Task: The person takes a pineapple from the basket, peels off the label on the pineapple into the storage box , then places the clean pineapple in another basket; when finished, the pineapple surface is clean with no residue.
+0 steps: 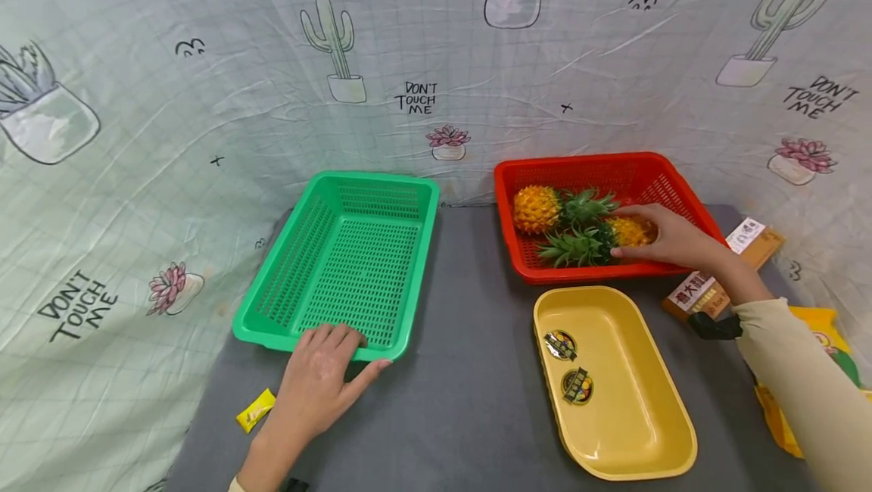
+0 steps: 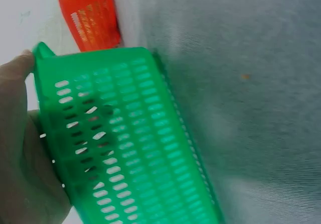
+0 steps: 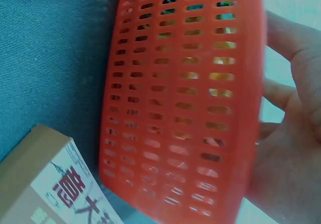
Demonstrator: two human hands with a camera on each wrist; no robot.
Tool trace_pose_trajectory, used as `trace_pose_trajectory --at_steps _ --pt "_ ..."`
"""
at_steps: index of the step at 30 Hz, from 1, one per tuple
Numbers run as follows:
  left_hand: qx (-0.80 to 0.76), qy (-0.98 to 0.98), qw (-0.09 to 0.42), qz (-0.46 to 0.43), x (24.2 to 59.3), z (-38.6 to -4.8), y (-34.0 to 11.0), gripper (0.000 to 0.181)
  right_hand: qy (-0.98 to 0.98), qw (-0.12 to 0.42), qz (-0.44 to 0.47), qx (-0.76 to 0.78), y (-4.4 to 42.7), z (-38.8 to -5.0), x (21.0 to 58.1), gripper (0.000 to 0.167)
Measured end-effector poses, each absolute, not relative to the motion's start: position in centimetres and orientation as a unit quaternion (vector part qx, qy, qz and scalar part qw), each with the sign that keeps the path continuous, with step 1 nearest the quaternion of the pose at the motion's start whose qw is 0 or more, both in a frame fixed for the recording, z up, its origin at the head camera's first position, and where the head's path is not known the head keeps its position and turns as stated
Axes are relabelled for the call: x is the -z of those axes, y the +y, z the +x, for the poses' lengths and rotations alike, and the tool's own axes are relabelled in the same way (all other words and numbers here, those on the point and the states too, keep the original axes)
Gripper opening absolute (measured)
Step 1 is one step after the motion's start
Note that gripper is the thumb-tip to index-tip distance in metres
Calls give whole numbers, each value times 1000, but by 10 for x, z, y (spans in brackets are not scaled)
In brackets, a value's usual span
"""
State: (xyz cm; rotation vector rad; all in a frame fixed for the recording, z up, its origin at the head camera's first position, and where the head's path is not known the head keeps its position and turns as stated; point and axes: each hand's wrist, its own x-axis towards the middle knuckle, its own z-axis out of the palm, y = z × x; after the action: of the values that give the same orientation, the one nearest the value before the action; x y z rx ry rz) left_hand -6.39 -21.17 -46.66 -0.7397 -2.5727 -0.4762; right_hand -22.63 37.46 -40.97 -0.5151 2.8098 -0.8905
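Observation:
A green plastic basket [image 1: 425,250] with slotted walls stands at left. My left hand [image 1: 316,382] grips its near rim, the fingers reaching over into the basket and the thumb along the rim's outer side. At the right is a red basket [image 1: 518,272] holding two toy pineapples. One pineapple [image 1: 536,210] lies toward the back left with its leaves pointing right. Nearer the front lies the other pineapple [image 1: 630,231], leaves pointing left. My right hand [image 1: 664,235] reaches over the red wall and holds its yellow body between thumb and fingers.
A yellow tray [image 1: 633,401] with two stickers stands in front of the red basket. Two small boxes, one a printed carton [image 1: 698,295], lie under and beyond my right forearm. A yellow bag [image 1: 783,416] is at far right, a small yellow packet [image 1: 256,410] at left.

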Motion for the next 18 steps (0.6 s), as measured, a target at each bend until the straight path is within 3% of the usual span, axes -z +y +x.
trace_pose_trajectory --at_steps 9,18 --pt "160 -905 246 -308 435 -72 -211 52 945 -76 -137 287 375 -198 389 47" --pt "139 -874 302 -355 393 -93 -202 44 944 -117 -147 272 366 -178 365 45"
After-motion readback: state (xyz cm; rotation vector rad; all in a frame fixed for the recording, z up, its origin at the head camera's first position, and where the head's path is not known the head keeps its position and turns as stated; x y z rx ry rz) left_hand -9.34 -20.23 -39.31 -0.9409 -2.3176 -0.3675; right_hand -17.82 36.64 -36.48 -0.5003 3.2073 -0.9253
